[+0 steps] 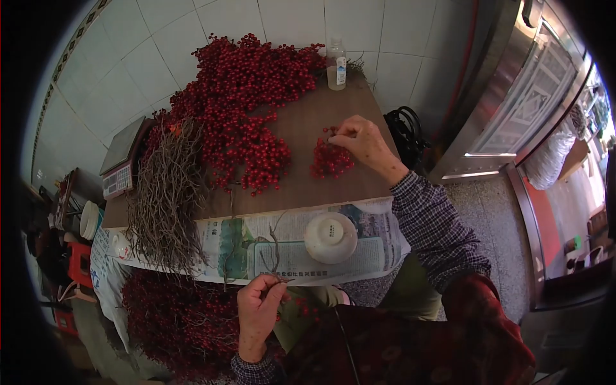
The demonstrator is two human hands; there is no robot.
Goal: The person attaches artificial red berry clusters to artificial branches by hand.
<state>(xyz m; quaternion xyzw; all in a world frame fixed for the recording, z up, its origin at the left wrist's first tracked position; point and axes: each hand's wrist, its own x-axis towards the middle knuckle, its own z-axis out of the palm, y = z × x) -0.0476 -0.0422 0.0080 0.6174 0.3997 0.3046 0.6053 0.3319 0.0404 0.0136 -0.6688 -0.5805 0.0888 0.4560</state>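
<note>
My right hand (364, 142) is closed in a pinch on a small sprig of red berries (332, 160), just over the right part of the brown board. My left hand (260, 308), low in front of my lap, grips the bottom of a thin bare twig (274, 247) between thumb and fingers. That twig stands up over the newspaper. On the board lies a large heap of red berry sprigs (237, 96). Left of it, a thick bundle of bare twigs (168, 186) hangs over the board's front edge.
An upturned white bowl (330, 238) rests on the newspaper (224, 266). A scale (122, 163) stands at the board's left edge, and a plastic bottle (336, 65) at the back. More berry branches (179, 321) lie below on the left. A metal door (513, 96) is at right.
</note>
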